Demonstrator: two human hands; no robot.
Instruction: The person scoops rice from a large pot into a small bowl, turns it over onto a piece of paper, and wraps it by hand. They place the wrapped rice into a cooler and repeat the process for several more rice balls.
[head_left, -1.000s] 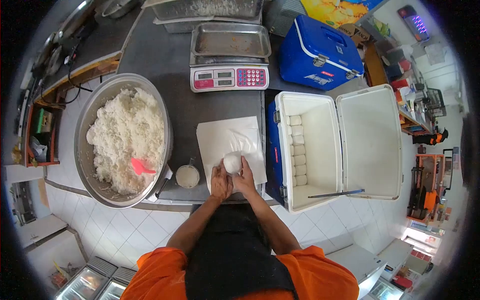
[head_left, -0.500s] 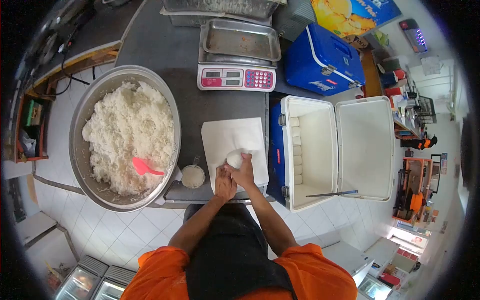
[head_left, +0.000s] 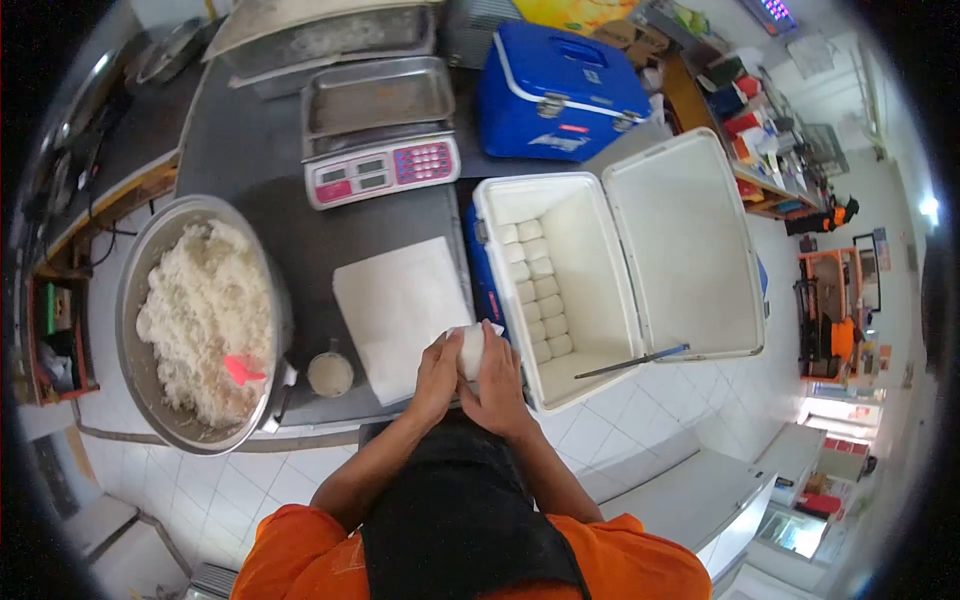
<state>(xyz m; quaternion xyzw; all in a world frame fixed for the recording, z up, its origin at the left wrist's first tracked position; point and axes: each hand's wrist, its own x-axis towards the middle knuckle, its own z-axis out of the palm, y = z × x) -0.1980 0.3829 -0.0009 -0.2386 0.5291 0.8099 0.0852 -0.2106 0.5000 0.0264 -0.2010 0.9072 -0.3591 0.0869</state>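
A white wrapped bundle [head_left: 472,350] is held between my two hands, over the right front edge of a stack of white sheets [head_left: 400,310]. My left hand [head_left: 438,375] closes on its left side, and my right hand [head_left: 496,385] closes on its right. Just right of my hands stands an open cooler [head_left: 600,290] with rows of white bundles [head_left: 538,300] along its left side. To the left, a small cup of rice [head_left: 330,375] sits on the dark counter [head_left: 300,265]. A large pot [head_left: 278,300] holds white rice [head_left: 205,320] and a pink scoop [head_left: 243,369].
Behind the sheets is a scale [head_left: 385,172] with a metal tray [head_left: 378,95] on it. A closed blue cooler [head_left: 560,95] stands at the back right. The open cooler's lid [head_left: 685,245] leans out to the right.
The bundle has come off the middle of the sheets and moved right, towards the open cooler, with both hands round it. The view has turned to the right.
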